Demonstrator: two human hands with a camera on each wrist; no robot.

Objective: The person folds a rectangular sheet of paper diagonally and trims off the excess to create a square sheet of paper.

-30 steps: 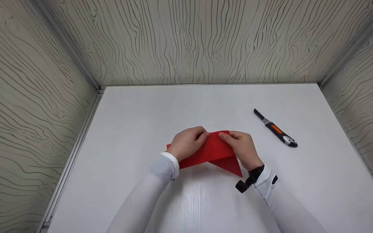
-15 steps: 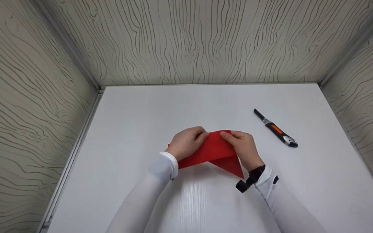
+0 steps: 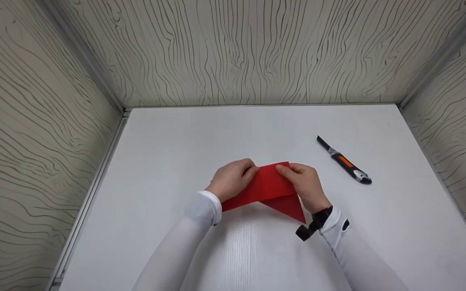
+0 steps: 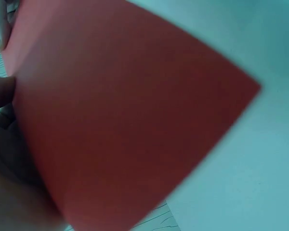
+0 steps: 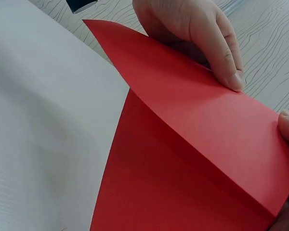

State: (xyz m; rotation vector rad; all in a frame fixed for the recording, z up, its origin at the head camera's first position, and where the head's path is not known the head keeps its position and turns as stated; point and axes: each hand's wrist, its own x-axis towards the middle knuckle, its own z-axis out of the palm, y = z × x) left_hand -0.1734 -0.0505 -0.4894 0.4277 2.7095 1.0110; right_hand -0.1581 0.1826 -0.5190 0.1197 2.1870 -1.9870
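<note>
Both hands hold a folded sheet of red paper [image 3: 273, 184] above the white table. My left hand [image 3: 233, 178] pinches its upper edge near the middle, thumb on the near face. At the upper right corner, my right hand [image 3: 306, 185] pinches the paper between thumb and fingers. Below the fold a triangular flap hangs down toward the right wrist. In the right wrist view the red paper [image 5: 207, 110] shows an upper layer lying over a lower one, with the left hand [image 5: 197, 33] on its far edge. The left wrist view is mostly filled by the red paper [image 4: 135, 106].
A utility knife [image 3: 344, 160] with a black and orange handle lies on the white table [image 3: 176, 137], right of the hands, blade pointing to the back left. Wood-grain panels [image 3: 237, 52] enclose the table at the back and both sides.
My right hand has shifted very slightly right with the paper's corner, and the flap's tip with it. The left hand keeps its pinch, and the knife has not moved.
</note>
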